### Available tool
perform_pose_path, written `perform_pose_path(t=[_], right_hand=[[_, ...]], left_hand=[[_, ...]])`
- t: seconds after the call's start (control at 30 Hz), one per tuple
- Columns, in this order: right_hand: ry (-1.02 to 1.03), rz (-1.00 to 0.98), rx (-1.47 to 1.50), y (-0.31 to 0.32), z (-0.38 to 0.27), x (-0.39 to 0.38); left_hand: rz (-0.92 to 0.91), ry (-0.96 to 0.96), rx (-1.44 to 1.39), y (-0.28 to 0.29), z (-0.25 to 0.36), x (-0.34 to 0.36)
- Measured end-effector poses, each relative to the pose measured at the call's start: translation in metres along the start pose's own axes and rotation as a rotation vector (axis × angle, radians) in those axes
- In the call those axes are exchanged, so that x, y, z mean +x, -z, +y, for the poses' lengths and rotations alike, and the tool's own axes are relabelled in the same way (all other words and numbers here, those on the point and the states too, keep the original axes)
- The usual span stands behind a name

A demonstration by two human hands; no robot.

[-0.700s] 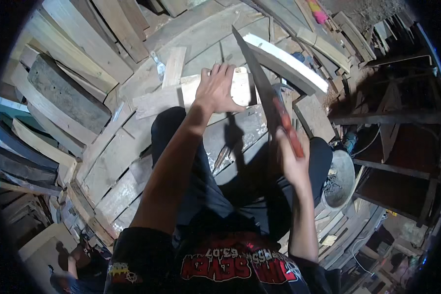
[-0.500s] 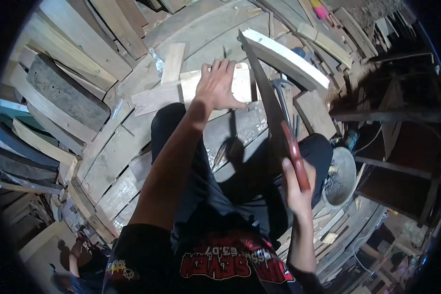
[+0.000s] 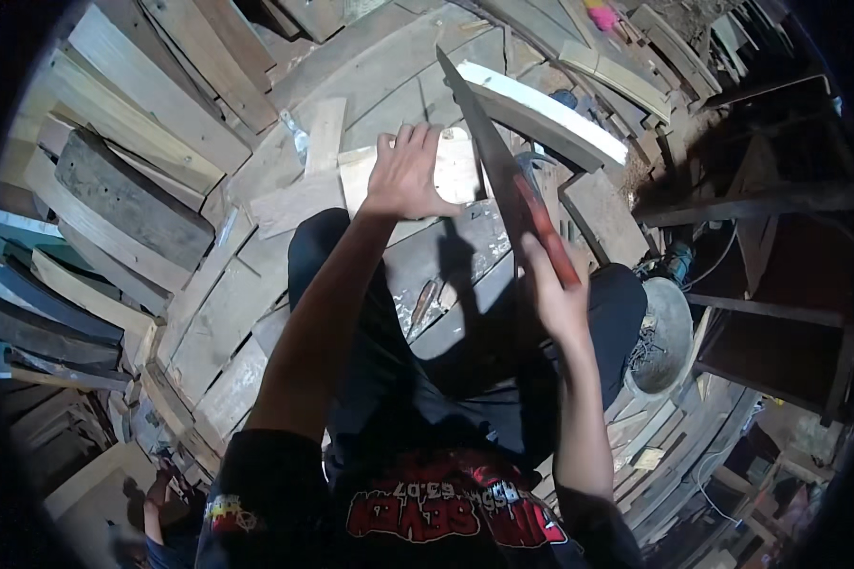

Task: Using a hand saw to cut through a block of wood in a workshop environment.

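A pale wooden board (image 3: 459,163) lies across the plank work surface in front of my knees. My left hand (image 3: 410,171) spans it, fingers over the far edge and thumb by the near edge, holding it down. In my right hand (image 3: 557,284) is a hand saw (image 3: 489,142) with a reddish handle. Its blade points away from me and runs just past the board's right end; whether the teeth touch the wood, I cannot tell. Partly behind the blade lies a hammer (image 3: 531,163). A small tool with a brown handle (image 3: 423,302) lies between my legs.
A curved timber piece with a white edge (image 3: 550,112) lies beyond the saw. Several curved boards (image 3: 128,185) are stacked at left. A bucket of nails (image 3: 662,332) stands beside my right knee. Another person's arm (image 3: 157,498) shows at lower left.
My right hand has pushed the saw forward, away from me and slightly left. My left hand stays on the board. The whole view has shifted slightly.
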State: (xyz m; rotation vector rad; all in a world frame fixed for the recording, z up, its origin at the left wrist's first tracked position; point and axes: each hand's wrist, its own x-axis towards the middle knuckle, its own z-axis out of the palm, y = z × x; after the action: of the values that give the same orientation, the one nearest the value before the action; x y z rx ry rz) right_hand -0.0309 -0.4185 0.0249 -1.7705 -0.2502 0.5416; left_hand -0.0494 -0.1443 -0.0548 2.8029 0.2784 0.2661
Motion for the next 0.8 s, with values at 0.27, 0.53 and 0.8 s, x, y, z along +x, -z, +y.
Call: perform_pose_path(t=[0.27,0.53,0.8], right_hand=[[-0.186,-0.036,-0.084,0.056,-0.037,-0.108],[-0.087,-0.034,-0.069,-0.010,-0.024,0.021],[-0.151,-0.028,-0.049,0.042,-0.053,-0.049]], left_hand=[[-0.027,0.061,0.122,0.002,-0.009,0.011],[-0.080,0.048,0.028,0.006,-0.010,0.005],[-0.072,0.050,0.031,0.001,-0.009,0.016]])
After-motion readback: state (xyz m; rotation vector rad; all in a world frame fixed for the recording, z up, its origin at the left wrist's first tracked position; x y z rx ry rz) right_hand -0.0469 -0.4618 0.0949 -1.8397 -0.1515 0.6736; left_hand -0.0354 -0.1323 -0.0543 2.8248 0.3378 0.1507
